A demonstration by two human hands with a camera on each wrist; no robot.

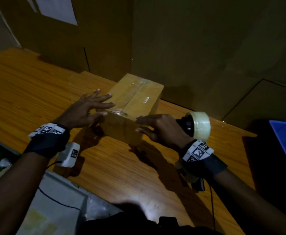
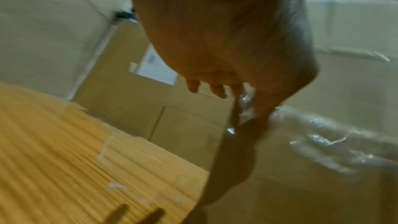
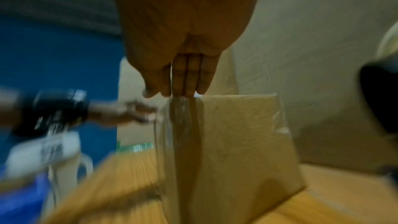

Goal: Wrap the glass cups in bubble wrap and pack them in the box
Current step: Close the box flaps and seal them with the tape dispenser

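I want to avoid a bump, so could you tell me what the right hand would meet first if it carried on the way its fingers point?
The right hand points left at the cardboard box; its fingertips look already at the near right edge.

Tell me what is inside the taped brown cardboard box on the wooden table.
Nothing inside shows. The brown cardboard box is closed, its flaps sealed with clear tape along the top seam. The left hand and right hand lie flat against its near corners. Any cups are hidden.
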